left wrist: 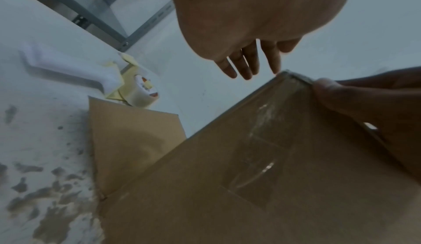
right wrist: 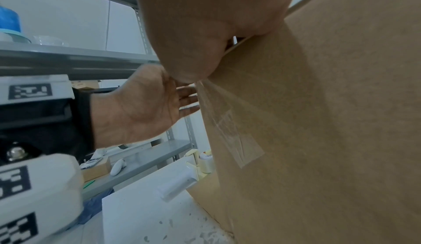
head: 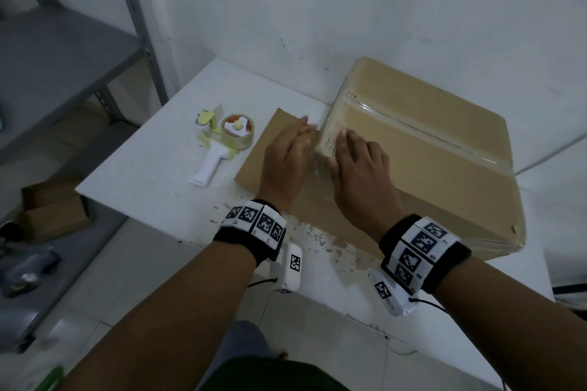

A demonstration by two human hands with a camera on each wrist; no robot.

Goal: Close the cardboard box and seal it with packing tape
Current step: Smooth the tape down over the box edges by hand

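Brown cardboard box; flaps shut, taped

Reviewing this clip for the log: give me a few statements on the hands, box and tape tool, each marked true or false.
1. The cardboard box has clear tape along its top seam. True.
2. The tape dispenser is in the left hand. False: it lies on the table, untouched.
3. Both hands are at the box's near left corner; the right hand rests on top. True.
4. The box flaps stand open. False: they are closed.
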